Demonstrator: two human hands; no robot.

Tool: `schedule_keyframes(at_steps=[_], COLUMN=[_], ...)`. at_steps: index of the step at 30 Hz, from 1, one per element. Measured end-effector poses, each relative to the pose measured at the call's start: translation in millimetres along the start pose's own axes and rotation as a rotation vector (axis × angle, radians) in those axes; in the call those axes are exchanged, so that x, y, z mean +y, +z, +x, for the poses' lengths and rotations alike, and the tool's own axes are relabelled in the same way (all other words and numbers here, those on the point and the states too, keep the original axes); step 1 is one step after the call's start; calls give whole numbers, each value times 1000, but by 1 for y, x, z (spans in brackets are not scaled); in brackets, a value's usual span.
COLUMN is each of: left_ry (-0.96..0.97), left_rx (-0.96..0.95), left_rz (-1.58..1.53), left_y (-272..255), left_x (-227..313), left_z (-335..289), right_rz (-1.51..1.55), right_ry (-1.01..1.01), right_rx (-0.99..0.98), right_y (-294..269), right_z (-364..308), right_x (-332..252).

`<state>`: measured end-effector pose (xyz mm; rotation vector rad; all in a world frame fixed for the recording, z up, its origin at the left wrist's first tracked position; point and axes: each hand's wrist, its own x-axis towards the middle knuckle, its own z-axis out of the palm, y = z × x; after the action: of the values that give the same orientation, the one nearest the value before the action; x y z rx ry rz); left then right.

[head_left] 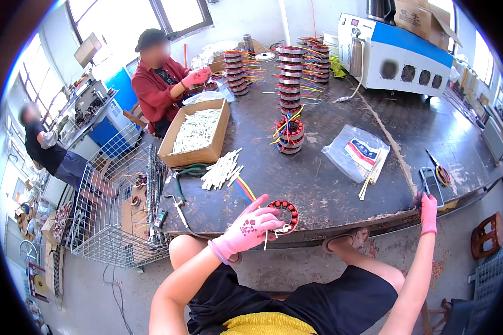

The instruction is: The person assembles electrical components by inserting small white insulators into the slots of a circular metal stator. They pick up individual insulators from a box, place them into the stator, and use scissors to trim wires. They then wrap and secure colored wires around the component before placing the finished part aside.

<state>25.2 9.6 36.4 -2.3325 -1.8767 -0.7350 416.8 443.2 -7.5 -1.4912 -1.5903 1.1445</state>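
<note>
My left hand [250, 228], in a pink glove, grips the left side of a motor stator [291, 210] at the table's front edge. The stator is a ring with red windings; blue, yellow and red wires run from it. White strips show at its lower rim, beside my fingers. Far to the right, my right hand [428, 212], also gloved in pink, is closed at the table edge, with a small dark thing at its fingertips that I cannot make out. Touching distance from it lies a grey rectangular frame [441, 192]. Scissors [441, 172] with orange handles rest just beyond.
White sleeves lie in a pile [222, 170] and fill a cardboard box [222, 129]. Stacked stators [290, 84] stand mid-table, near a plastic bag [346, 146] and a blue-white machine [397, 61]. A co-worker [161, 89] sits at the far left, by a wire cage [114, 245].
</note>
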Motion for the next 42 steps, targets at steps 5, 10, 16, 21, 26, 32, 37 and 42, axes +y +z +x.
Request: schedule_keyframes(at_steps=[5, 10, 16, 21, 26, 32, 37, 42], left_ry=[73, 13, -553, -775, -883, -905, -965, -934], left_rx=[-123, -172, 111, 314, 412, 539, 565, 566], left_rz=[-71, -35, -190, -387, -590, -912, -1029, -1056], left_y=[-14, -23, -13, 3, 6, 32, 37, 40], left_x=[-22, -59, -47, 5, 25, 8, 9, 7], left_z=[24, 18, -26, -70, -26, -36, -50, -53], right_rz=[742, 659, 623, 593, 520, 526, 494, 464], right_ry=[-200, 11, 308, 433, 519, 479, 449, 392], right_rx=[-215, -647, -1070, -1304, -1368, -1437, -1429, -1433], right_y=[22, 74, 136, 169, 196, 214, 224, 225], right_z=[-85, -206, -302, -324, -328, -327, -322, -318], right_x=[9, -18, -34, -26, -21, -19, -26, -34])
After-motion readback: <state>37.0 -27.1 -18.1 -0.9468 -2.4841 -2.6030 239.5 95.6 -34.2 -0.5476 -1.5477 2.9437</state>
